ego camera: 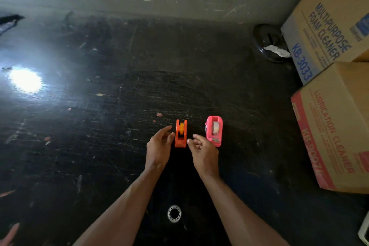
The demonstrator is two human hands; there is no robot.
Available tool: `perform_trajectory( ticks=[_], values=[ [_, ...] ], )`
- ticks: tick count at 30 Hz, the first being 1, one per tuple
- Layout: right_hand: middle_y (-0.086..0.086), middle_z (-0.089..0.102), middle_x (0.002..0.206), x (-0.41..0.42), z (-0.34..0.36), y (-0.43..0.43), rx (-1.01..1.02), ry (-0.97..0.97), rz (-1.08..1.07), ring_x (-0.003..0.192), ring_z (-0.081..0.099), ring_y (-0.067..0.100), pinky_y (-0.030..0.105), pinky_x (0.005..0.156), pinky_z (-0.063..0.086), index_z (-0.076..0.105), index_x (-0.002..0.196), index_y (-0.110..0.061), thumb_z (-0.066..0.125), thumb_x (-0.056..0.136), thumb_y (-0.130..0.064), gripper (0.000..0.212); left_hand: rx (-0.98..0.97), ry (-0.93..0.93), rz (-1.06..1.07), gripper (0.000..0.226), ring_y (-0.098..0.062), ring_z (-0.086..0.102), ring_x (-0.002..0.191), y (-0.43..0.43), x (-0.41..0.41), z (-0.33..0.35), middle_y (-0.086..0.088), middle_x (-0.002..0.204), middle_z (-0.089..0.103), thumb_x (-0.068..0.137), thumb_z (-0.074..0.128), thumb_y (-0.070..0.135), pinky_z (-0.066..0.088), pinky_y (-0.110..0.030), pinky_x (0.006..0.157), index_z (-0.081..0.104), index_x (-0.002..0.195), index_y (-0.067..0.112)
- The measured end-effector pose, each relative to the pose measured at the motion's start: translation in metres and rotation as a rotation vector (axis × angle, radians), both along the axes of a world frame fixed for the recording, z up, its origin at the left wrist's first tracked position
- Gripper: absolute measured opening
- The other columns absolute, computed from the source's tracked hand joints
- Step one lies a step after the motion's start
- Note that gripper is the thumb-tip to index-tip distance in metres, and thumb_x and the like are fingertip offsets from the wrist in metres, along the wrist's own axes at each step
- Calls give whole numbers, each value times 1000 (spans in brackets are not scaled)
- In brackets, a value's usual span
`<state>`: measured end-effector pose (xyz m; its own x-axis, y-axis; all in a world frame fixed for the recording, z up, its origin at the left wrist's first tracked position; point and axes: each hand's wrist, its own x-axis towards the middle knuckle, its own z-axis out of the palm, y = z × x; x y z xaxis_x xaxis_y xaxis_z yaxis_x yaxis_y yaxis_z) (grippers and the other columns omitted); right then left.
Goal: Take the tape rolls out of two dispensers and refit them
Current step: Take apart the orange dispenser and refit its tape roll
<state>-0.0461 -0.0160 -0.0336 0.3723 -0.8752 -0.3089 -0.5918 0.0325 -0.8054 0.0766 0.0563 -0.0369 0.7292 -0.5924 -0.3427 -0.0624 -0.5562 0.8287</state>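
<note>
An orange tape dispenser (181, 134) stands on the dark table with a yellow tape roll (181, 128) seated in it. Just to its right stands a pink tape dispenser (214, 131) holding a pale clear tape roll (215, 127). My left hand (158, 148) hovers at the orange dispenser's left side, fingers apart, holding nothing. My right hand (202, 151) sits at its right side, between the two dispensers, fingers spread and empty. Neither hand clearly grips the dispenser.
Two cardboard boxes stand at the right: a foam cleaner box (327, 26) and a lubrication cleaner box (335, 126). A black round dish (267, 44) with crumpled paper lies at the back right. A small metal ring (174, 213) lies near me. A wall rises behind.
</note>
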Motion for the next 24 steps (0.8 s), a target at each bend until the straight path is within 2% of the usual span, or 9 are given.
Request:
perform_trajectory(
  ticks=[3,5,7,10,13,15,19,22,24],
  values=[
    [7,63,143,18,-1,-15,40,31,49,132,59,17,32,110,47,58,142,-11,63,101,-27,44,12,48,-32,36,1,69,89,-11,11,-3,7,109,77,102,61,26,54,-17,81,63,139,25],
    [9,65,141,26,-3,-21,35,46,61,130,61,18,27,108,46,60,140,-9,62,102,-25,42,16,74,-49,37,-4,73,93,-16,15,-5,2,115,78,102,61,29,51,-13,74,64,139,27],
    [9,67,138,30,-5,-23,47,46,70,126,63,18,20,100,44,61,138,-7,62,102,-23,39,14,93,-61,37,-1,72,92,-19,17,-8,2,121,77,103,60,29,49,-8,64,64,139,28],
    [9,68,137,31,-6,-25,78,23,45,126,63,19,20,98,42,63,136,-7,63,101,-21,38,-8,108,-51,36,3,72,87,-18,16,-8,4,118,77,103,59,27,52,-5,65,64,139,29],
    [7,70,132,27,-6,-21,180,-52,-19,118,67,17,30,103,51,66,132,-10,67,99,-22,35,-46,156,-13,36,-4,75,95,-10,12,-13,4,115,78,102,60,28,61,-28,89,65,137,29],
    [5,74,125,19,-9,-16,283,-123,-75,109,70,13,38,100,57,70,127,-16,70,96,-25,31,-73,201,-5,34,-7,77,95,-3,7,-14,6,108,79,101,62,31,62,-38,92,67,134,31],
    [2,79,111,-8,-10,-3,429,-226,-118,100,77,15,44,93,62,73,119,-20,75,92,-27,28,-124,288,-38,28,-12,76,92,16,-9,0,2,103,79,101,61,31,59,-31,80,68,128,35],
    [2,81,106,-31,-5,8,480,-286,-117,97,79,17,46,93,61,75,115,-20,76,91,-25,25,-109,342,-88,29,-18,77,94,32,-25,8,-2,101,80,100,62,34,59,-31,79,64,128,42],
    [3,81,105,-44,-4,16,496,-302,-116,98,79,19,46,94,61,76,113,-20,78,89,-24,24,-101,361,-106,32,-15,77,90,41,-35,12,-3,99,80,101,61,32,55,-20,67,62,133,40]
  ],
)
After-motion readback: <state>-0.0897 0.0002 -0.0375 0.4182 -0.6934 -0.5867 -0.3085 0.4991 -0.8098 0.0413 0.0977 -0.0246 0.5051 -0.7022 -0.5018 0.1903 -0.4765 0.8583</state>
